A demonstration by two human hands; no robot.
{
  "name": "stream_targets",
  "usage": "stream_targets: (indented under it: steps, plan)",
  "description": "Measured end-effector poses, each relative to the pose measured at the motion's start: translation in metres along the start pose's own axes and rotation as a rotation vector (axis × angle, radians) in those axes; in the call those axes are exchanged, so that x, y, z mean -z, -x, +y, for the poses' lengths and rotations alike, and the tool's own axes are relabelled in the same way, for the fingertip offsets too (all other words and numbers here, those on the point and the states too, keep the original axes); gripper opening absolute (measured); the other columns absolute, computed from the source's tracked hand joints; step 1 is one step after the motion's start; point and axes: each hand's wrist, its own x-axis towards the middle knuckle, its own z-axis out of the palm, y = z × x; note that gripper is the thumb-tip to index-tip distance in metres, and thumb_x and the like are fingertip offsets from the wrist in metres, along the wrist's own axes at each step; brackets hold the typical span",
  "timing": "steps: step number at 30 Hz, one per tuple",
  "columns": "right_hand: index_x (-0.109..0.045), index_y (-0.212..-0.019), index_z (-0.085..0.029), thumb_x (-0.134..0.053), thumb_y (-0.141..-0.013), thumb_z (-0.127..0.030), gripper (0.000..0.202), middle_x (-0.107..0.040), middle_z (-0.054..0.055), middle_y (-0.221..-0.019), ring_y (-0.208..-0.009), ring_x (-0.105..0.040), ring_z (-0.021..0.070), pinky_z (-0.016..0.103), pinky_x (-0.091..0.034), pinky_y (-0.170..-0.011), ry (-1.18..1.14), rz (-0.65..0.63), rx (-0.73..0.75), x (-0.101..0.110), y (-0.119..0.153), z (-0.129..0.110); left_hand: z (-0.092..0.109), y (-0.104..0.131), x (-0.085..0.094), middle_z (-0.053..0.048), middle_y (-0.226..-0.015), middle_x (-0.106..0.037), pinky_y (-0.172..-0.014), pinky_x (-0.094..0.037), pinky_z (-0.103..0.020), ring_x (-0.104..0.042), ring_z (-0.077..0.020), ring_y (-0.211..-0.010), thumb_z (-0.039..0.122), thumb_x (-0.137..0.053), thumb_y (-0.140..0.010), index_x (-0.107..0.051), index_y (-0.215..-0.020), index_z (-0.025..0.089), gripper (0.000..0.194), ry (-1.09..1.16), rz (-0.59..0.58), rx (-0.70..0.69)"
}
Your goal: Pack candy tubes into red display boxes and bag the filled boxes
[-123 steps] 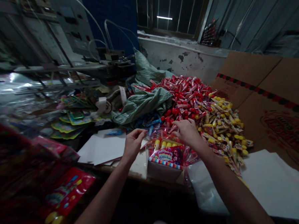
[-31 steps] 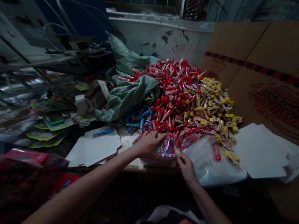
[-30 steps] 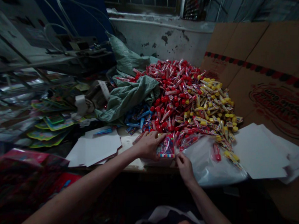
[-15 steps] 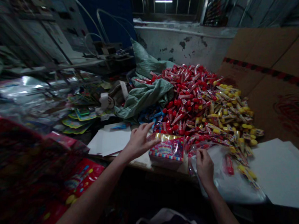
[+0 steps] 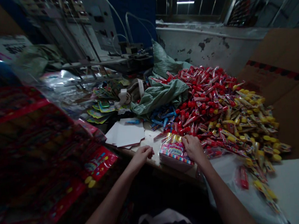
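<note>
A small pink printed box (image 5: 175, 152) with yellow-capped pieces in its top stands at the table's front edge, under clear film. My right hand (image 5: 193, 148) rests at the box's upper right side, fingers bent over its edge and the film; what they pinch is partly hidden. Left of the box, my left hand (image 5: 144, 155) hangs over the table edge with its fingers curled together, apart from the box. Anything inside those fingers is too small to make out. Clear plastic bags (image 5: 227, 171) lie to the right, with a red tube (image 5: 243, 178) on them.
Behind the box is a large pile of red tubes (image 5: 200, 86) and yellow tubes (image 5: 255, 119). White card sheets (image 5: 125, 133) lie left. Filled red display packs (image 5: 36, 148) stack up at far left; a cardboard carton (image 5: 278, 85) stands right.
The view has swung left. My right hand has moved from the plastic bags onto the box's right side. My left hand has drawn back from above the box, and its spread fingers have curled.
</note>
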Motion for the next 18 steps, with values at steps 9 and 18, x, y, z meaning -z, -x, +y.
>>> stream_targets:
  steps: [9,18]
  plan:
    - [-0.063,-0.098,-0.016,-0.031,-0.099,-0.023,0.033,-0.066,0.009,-0.096,-0.088,-0.055,0.0218,0.034,-0.036,-0.079,-0.032,0.177,0.107,-0.005,0.025,-0.001,-0.04,-0.005,-0.058,0.004,-0.066,-0.049,-0.065,-0.035,-0.024,-0.046,-0.0143,-0.07,0.04,-0.057,-0.075,-0.048,-0.07,0.02,0.022,0.182,0.186,0.107]
    - [-0.061,-0.108,-0.013,-0.05,-0.094,-0.041,0.034,-0.065,0.013,-0.102,-0.095,-0.056,0.0255,0.041,-0.043,-0.091,-0.164,0.477,0.056,0.004,0.123,-0.07,-0.08,0.051,-0.047,-0.008,-0.074,-0.068,-0.069,-0.051,-0.032,-0.065,-0.0208,-0.069,0.057,-0.059,-0.078,-0.064,-0.085,0.014,0.044,0.732,-0.271,0.417]
